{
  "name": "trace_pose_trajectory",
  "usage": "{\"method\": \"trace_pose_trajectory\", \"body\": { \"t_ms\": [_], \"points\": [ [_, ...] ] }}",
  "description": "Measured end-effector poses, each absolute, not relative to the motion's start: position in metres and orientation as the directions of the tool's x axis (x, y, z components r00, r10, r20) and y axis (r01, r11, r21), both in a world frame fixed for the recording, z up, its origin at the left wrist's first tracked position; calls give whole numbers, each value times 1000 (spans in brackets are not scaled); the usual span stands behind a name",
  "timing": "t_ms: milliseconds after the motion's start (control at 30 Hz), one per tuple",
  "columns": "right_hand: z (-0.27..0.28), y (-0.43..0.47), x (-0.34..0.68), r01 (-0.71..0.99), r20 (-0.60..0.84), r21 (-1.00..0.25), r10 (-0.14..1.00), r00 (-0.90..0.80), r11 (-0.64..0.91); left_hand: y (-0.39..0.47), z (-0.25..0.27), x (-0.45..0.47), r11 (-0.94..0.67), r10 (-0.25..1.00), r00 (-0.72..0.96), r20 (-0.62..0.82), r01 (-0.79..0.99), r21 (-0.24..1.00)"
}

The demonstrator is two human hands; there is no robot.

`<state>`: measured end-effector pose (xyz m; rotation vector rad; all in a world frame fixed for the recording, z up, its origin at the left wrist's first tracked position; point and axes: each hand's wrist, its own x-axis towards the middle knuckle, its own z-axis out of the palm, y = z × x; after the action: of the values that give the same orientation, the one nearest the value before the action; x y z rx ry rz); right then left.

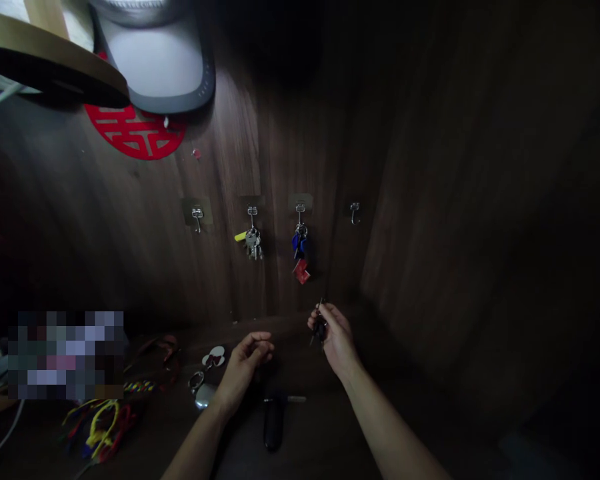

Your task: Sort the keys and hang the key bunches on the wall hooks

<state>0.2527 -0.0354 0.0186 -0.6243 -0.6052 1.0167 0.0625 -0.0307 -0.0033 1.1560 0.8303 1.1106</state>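
My right hand [337,337] pinches a small bunch of dark keys [320,328] by its ring, and the keys dangle below the fingers. My left hand [247,367] hovers over the dark wooden surface with loosely bent fingers, a little apart, and nothing visible in them. Beneath and between the hands lies a black folding key or tool [273,427] with a thin metal piece sticking out sideways. Just left of my left hand are a white keychain charm [214,357], a metal ring [196,381] and a shiny silver rounded piece [205,395].
Four stick-on hooks line the wooden wall. Silver keys with a yellow tag [253,244] and blue-headed keys with a red tag [299,243] hang from the middle two. The left hook [197,219] and right hook [355,213] are bare. Colourful cords [103,427] lie left; a grey cap [155,67] hangs above.
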Motion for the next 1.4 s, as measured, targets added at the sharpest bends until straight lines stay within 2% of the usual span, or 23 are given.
{"method": "trace_pose_trajectory", "body": {
  "t_ms": [133,333,467,700,900,1400],
  "points": [
    [39,-29,270,-492,170,-739,834,526,460,-31,-4,63,21,952,304,41,-198,980],
    [82,-9,306,-307,259,-748,684,682,589,-30,-9,65,-8,944,328,49,-127,992],
    [109,6,331,-194,321,-747,601,732,636,-27,-11,67,-43,932,355,78,-107,993],
    [144,28,356,-45,447,-714,503,740,699,-25,-11,68,-16,931,361,47,-87,996],
    [153,44,367,-6,459,-740,512,726,673,-22,-15,70,-33,927,369,65,-93,995],
    [133,53,366,-102,365,-801,615,698,590,-22,-15,72,-41,930,360,68,-83,996]
  ]
}}
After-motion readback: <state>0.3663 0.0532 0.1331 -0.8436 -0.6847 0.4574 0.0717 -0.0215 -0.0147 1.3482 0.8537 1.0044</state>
